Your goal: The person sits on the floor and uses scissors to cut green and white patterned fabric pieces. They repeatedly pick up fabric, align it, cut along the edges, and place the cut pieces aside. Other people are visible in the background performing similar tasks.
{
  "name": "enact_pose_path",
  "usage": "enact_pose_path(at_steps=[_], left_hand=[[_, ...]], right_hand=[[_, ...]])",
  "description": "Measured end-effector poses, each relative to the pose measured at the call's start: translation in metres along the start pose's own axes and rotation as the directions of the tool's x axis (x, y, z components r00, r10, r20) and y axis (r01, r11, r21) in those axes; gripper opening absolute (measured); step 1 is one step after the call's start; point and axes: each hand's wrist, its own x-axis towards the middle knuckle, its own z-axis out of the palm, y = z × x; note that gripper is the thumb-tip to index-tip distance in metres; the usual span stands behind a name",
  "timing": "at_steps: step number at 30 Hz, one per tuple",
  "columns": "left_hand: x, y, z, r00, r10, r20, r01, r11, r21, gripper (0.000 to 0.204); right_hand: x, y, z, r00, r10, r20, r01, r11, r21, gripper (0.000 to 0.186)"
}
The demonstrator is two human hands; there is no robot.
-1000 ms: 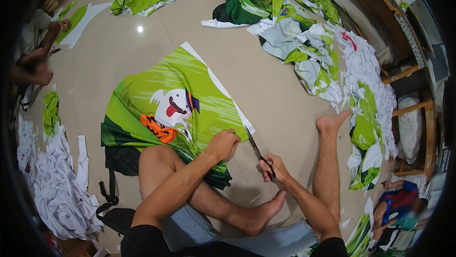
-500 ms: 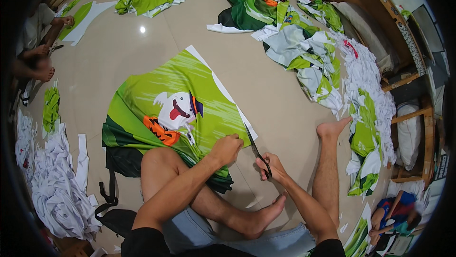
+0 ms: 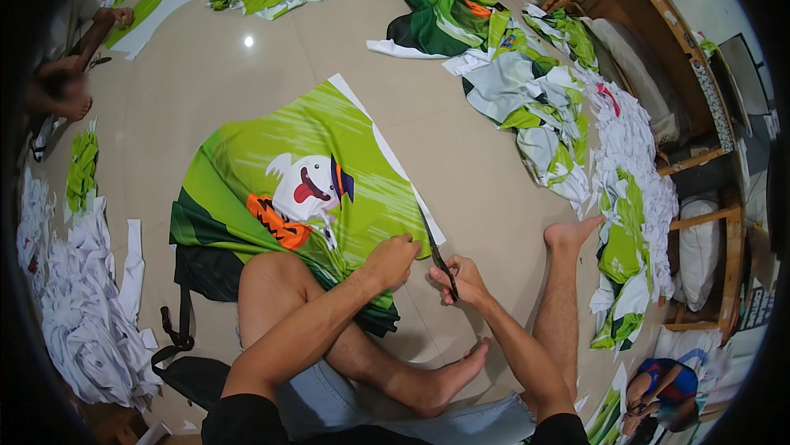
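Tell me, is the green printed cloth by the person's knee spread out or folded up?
Spread out: the green printed cloth lies flat on the floor, its ghost picture fully showing.

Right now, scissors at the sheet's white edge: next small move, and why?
Probably close the scissors and advance along the white border: the right hand holds them at the printed green sheet's edge, while the left hand pins it nearby.

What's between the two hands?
In the head view, the white edge strip of the green ghost cloth lies between the left hand and the right hand, which holds scissors.
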Motion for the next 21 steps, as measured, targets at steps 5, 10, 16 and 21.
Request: enact_pose_path(at_steps=[5, 10, 16, 21], left_hand=[[0.001, -0.001, 0.001, 1.000, -0.008, 0.009, 0.008, 1.000, -0.012, 0.013], [0.003, 0.002, -0.003, 0.998, -0.025, 0.064, 0.025, 1.000, -0.010, 0.024], [0.004, 0.008, -0.009, 0.994, -0.054, 0.097, 0.056, 0.998, -0.013, 0.031], [0.006, 0.005, -0.005, 0.994, -0.048, 0.101, 0.049, 0.999, -0.009, 0.029]], right_hand=[[-0.002, -0.006, 0.001, 1.000, -0.001, 0.023, -0.001, 0.997, 0.075, 0.064], [0.012, -0.010, -0.004, 0.999, -0.030, 0.041, 0.025, 0.994, 0.110, 0.065], [0.019, -0.011, -0.003, 0.999, -0.021, 0.028, 0.019, 0.997, 0.075, 0.064], [0.025, -0.015, 0.001, 0.999, -0.047, 0.015, 0.047, 0.998, -0.035, 0.063]])
